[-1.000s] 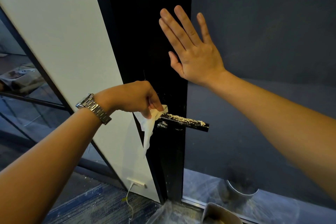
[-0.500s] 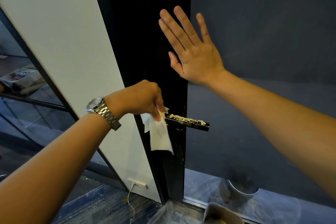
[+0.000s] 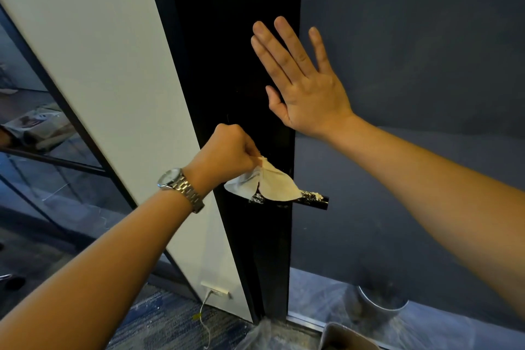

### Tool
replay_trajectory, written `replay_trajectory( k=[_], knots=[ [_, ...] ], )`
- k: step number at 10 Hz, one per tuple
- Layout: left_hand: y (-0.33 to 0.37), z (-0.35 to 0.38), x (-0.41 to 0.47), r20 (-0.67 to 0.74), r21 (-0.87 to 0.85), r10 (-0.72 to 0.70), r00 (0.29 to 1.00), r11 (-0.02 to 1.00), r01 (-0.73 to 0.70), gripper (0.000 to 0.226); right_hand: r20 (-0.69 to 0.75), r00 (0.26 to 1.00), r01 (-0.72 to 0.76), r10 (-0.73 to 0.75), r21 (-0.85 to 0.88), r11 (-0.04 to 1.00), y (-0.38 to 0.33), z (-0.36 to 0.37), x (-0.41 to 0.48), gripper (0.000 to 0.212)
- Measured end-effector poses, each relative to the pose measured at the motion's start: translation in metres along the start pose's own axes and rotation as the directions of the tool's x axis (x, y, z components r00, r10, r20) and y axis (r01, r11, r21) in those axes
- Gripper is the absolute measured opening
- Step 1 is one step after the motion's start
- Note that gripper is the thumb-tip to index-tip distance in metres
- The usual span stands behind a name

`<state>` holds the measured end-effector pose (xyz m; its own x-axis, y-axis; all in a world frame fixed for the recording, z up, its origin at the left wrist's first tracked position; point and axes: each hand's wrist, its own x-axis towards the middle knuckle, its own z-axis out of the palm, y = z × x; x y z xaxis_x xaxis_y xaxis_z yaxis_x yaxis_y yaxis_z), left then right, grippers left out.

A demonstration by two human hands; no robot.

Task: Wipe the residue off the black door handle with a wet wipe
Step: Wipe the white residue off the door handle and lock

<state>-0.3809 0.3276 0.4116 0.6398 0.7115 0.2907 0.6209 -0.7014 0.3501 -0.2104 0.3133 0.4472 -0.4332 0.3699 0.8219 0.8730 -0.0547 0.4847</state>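
A black door handle [image 3: 316, 201] sticks out to the right from the black door frame [image 3: 241, 65]. Pale powdery residue lies on its exposed right end. My left hand [image 3: 228, 152], with a metal watch on the wrist, pinches a white wet wipe [image 3: 272, 185] that is spread over the handle's left and middle part. White specks show on the frame just under the wipe. My right hand [image 3: 301, 79] lies flat with straight fingers against the door, above the handle.
A white wall panel [image 3: 99, 65] stands to the left, with glass and a black frame beyond it. The dark blue door surface [image 3: 412, 51] fills the right. A grey bin [image 3: 343, 338] and clear plastic sheeting sit on the floor below.
My left hand has moved right and lifted the hanging wipe onto the handle, so it now covers most of the residue. My right hand has stayed flat on the door.
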Motion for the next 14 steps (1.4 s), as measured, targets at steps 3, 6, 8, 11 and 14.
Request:
replay_trajectory(
  k=[3,6,8,11,14],
  knots=[
    [-0.006,0.013,-0.014,-0.268,-0.028,0.009,0.963,0.999,-0.017,0.015,-0.003,1.000,-0.001,0.001,-0.013,1.000,0.000,0.000,0.000,0.054],
    [-0.012,0.005,-0.011,-0.102,0.277,0.273,0.957,0.931,-0.236,0.023,0.001,1.000,0.000,0.000,-0.018,1.000,-0.001,0.000,0.001,0.054],
    [-0.015,0.004,-0.013,-0.167,0.182,0.193,0.967,0.970,-0.162,0.025,0.000,1.000,-0.001,0.001,-0.021,1.000,-0.001,0.000,0.001,0.054],
    [-0.015,0.011,-0.010,-0.206,0.165,0.187,0.961,0.974,-0.154,0.024,0.003,1.000,-0.005,0.005,-0.010,1.000,-0.001,-0.001,0.001,0.054],
    [-0.011,0.016,-0.018,-0.259,-0.355,-0.339,0.904,0.904,0.238,0.010,-0.011,1.000,-0.002,0.002,-0.010,1.000,-0.001,0.000,0.001,0.054]
  ],
)
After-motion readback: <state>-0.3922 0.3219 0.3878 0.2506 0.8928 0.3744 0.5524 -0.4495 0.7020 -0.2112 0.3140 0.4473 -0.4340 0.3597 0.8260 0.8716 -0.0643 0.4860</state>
